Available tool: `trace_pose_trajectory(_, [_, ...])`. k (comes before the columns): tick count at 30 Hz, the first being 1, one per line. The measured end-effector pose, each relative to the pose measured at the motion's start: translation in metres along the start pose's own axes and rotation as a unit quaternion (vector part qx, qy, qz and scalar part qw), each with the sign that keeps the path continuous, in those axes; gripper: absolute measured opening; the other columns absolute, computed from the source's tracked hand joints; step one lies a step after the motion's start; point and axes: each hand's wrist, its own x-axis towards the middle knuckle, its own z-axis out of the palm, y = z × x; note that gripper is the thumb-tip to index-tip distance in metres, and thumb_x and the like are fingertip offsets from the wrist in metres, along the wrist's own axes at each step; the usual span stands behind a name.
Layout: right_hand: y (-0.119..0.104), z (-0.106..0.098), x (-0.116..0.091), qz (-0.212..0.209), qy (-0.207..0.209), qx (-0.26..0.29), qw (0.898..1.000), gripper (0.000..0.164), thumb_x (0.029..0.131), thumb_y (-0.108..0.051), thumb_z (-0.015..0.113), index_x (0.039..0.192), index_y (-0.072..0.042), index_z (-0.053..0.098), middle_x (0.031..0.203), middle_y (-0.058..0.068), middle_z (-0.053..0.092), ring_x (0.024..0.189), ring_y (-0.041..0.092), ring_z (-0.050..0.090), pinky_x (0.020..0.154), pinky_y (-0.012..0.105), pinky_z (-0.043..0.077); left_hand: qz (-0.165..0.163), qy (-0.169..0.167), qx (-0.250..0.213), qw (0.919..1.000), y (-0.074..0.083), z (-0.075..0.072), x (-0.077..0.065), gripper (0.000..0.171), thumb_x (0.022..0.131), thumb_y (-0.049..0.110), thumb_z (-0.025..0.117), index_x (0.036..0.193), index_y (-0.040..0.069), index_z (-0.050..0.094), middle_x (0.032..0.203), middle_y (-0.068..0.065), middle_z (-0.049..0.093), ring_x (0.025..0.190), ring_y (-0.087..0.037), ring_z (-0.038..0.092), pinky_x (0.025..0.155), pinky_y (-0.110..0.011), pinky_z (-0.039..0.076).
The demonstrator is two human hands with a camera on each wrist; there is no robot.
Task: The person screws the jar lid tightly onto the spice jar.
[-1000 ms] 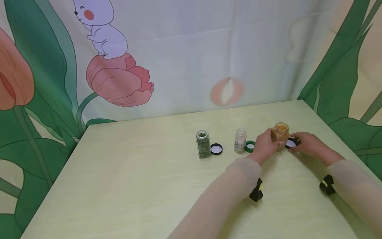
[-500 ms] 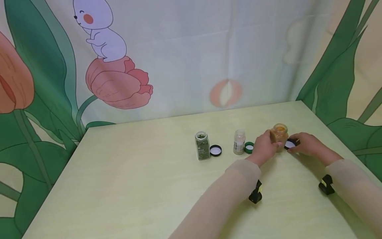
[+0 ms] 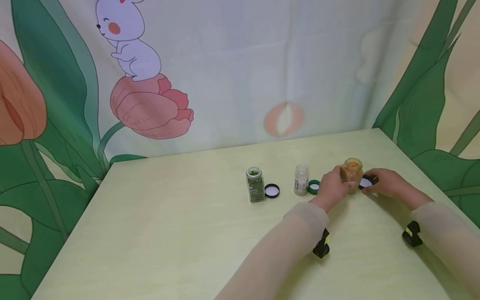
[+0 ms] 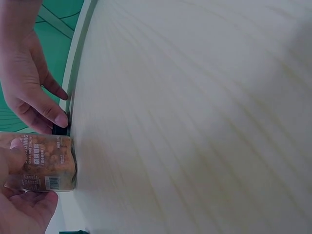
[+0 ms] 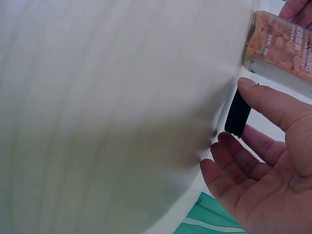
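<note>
At the right of the table, my left hand (image 3: 331,188) grips a square glass jar (image 3: 353,167) of orange, crumbly seasoning, its mouth uncovered. The jar stands upright, its label and barcode visible in the left wrist view. Beside it, my right hand (image 3: 388,181) pinches the rim of a black lid (image 5: 238,114) with thumb and fingers. That lid rests on the table, white inside facing up. Left of my left hand are a green lid (image 3: 313,187) and a small clear bottle (image 3: 301,180) with pale contents.
Further left stand an uncapped jar of green herbs (image 3: 256,185) and a second black lid (image 3: 271,191), its white inside up. They share a pale table (image 3: 168,221), backed by a printed curtain (image 3: 232,83). Black wrist cameras (image 3: 321,245) hang below both sleeves.
Both hands keep their hold on the jar and the lid, with no clear movement. Only the head view has shifted slightly, so the scene sits a little lower.
</note>
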Motion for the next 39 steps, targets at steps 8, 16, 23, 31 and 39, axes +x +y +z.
trace_pose_trajectory(8, [0.001, 0.001, -0.003, -0.008, 0.004, 0.002, 1.0, 0.061, 0.091, -0.015, 0.075, 0.131, 0.022, 0.048, 0.126, 0.043, 0.055, 0.107, 0.048, 0.059, 0.093, 0.058, 0.053, 0.01, 0.002, 0.006, 0.9999, 0.0, -0.002, -0.003, 0.053, 0.096, 0.029, 0.073, 0.142, 0.009, 0.055, 0.138, -0.006, 0.068, 0.124, -0.014, 0.066, 0.104, -0.022, 0.053])
trace_pose_trajectory(16, [0.004, 0.004, -0.006, -0.012, 0.002, 0.009, 1.0, 0.06, 0.091, -0.015, 0.075, 0.131, 0.022, 0.049, 0.127, 0.043, 0.056, 0.109, 0.049, 0.06, 0.092, 0.057, 0.055, 0.005, 0.001, 0.011, 0.9999, 0.0, -0.002, -0.007, 0.053, 0.096, 0.03, 0.073, 0.142, 0.009, 0.055, 0.136, -0.006, 0.069, 0.122, -0.013, 0.066, 0.103, -0.022, 0.053])
trace_pose_trajectory(23, [0.003, 0.004, -0.008, -0.014, 0.008, 0.007, 1.0, 0.059, 0.091, -0.014, 0.075, 0.13, 0.022, 0.049, 0.126, 0.042, 0.056, 0.11, 0.051, 0.06, 0.092, 0.058, 0.055, 0.007, 0.002, 0.014, 0.9999, 0.001, -0.005, -0.009, 0.051, 0.096, 0.03, 0.074, 0.139, 0.009, 0.056, 0.134, -0.005, 0.07, 0.12, -0.013, 0.067, 0.101, -0.021, 0.053])
trace_pose_trajectory(31, [0.001, 0.004, -0.014, -0.022, 0.014, 0.005, 1.0, 0.058, 0.09, -0.011, 0.075, 0.13, 0.023, 0.049, 0.126, 0.043, 0.056, 0.108, 0.051, 0.061, 0.089, 0.056, 0.056, 0.005, -0.002, 0.028, 0.9996, -0.001, -0.006, -0.01, 0.052, 0.096, 0.031, 0.073, 0.141, 0.01, 0.056, 0.135, -0.004, 0.069, 0.12, -0.012, 0.067, 0.101, -0.021, 0.054])
trace_pose_trajectory(39, [0.001, 0.006, -0.021, -0.039, 0.019, 0.003, 0.999, 0.058, 0.088, -0.01, 0.077, 0.128, 0.023, 0.05, 0.124, 0.043, 0.058, 0.106, 0.051, 0.063, 0.087, 0.055, 0.057, 0.004, -0.01, 0.038, 0.9992, -0.002, -0.01, -0.017, 0.052, 0.095, 0.032, 0.074, 0.14, 0.01, 0.057, 0.135, -0.004, 0.07, 0.121, -0.012, 0.067, 0.102, -0.022, 0.054])
